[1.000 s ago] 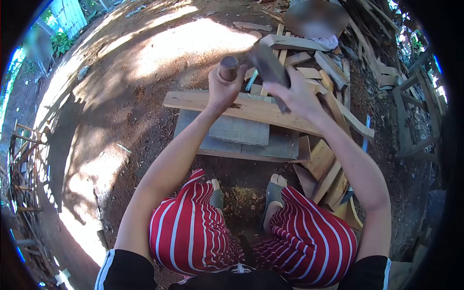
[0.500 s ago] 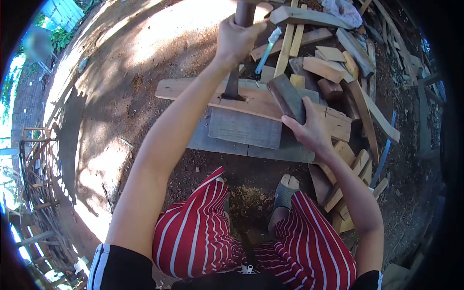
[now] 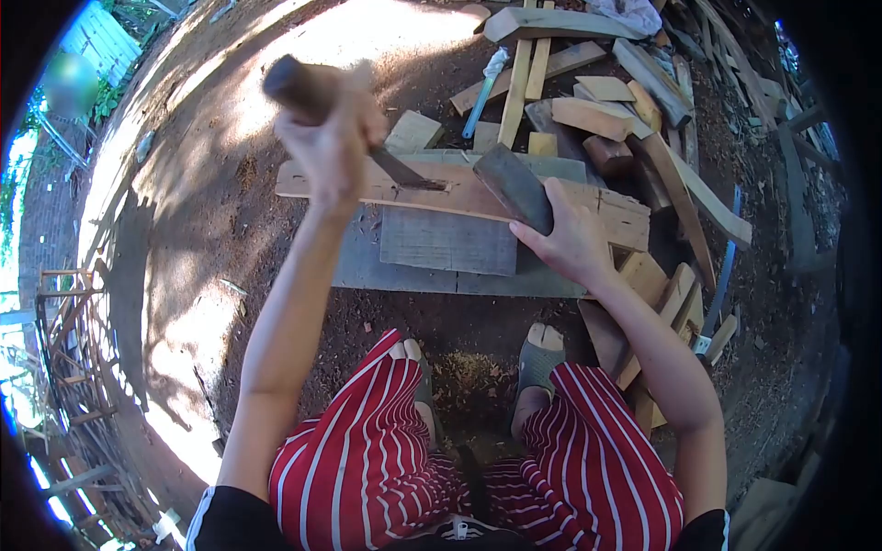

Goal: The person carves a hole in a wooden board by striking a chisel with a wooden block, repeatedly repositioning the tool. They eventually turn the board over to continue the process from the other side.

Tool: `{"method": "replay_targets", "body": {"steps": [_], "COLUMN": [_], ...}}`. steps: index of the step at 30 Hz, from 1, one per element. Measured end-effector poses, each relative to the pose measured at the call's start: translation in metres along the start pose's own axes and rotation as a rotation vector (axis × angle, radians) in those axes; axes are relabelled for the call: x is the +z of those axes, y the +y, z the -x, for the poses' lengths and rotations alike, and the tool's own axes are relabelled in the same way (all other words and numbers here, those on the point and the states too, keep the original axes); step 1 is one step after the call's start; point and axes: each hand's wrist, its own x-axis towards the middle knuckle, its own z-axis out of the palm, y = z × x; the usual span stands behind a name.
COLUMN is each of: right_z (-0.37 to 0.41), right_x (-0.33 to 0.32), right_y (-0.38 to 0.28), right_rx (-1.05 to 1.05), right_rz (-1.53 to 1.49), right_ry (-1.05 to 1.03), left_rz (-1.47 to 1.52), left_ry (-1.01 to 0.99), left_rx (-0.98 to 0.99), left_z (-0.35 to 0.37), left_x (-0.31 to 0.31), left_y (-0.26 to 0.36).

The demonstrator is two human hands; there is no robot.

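My left hand (image 3: 333, 151), a little blurred, is wrapped round the thick dark handle of a chisel (image 3: 402, 173). The chisel leans to the left, its blade tip at a small cut in a long light plank (image 3: 367, 188). My right hand (image 3: 570, 237) grips a dark wooden block (image 3: 514, 191) at its lower end, over the plank's right part. Beneath the plank lie a grey board (image 3: 450, 241) and a wider grey bench (image 3: 363, 248).
Wood offcuts (image 3: 602, 118) are heaped at the right and upper right. A blue-handled brush (image 3: 483, 96) lies beyond the plank. A saw (image 3: 724, 266) rests at the far right. My sandalled feet (image 3: 542, 358) stand before the bench.
My left hand has swung left and down, tilting the chisel from upright to a leftward slant. A light wood block behind the plank has come into view. The right hand still holds its block.
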Motion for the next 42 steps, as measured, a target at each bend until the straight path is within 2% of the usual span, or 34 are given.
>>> {"method": "replay_targets", "body": {"steps": [4, 6, 10, 14, 17, 23, 42], "right_z": [-0.002, -0.003, -0.001, -0.002, -0.005, -0.005, -0.006], "right_x": [0.003, 0.006, 0.006, 0.005, 0.002, -0.005, -0.005], "right_y": [-0.001, 0.002, 0.001, 0.002, 0.001, -0.01, -0.011], "right_rx": [-0.031, -0.055, -0.044, -0.044, -0.046, -0.028, -0.057], "right_rz": [-0.012, -0.079, -0.182, -0.185, -0.207, -0.025, 0.034], "right_ry": [0.026, 0.057, 0.115, 0.104, 0.06, -0.019, -0.03], "left_rz": [0.124, 0.111, 0.096, 0.079, 0.023, 0.081, -0.048], "left_ry": [0.133, 0.029, -0.03, -0.08, -0.101, 0.003, -0.07], "left_rx": [0.014, 0.013, -0.05, -0.162, -0.176, -0.179, -0.219], "left_z": [-0.011, -0.01, -0.003, -0.007, -0.004, -0.003, -0.013], "left_x": [-0.003, -0.003, 0.006, 0.014, 0.016, 0.015, 0.026], "left_y": [0.029, 0.023, 0.009, 0.005, -0.001, -0.009, -0.022]}}
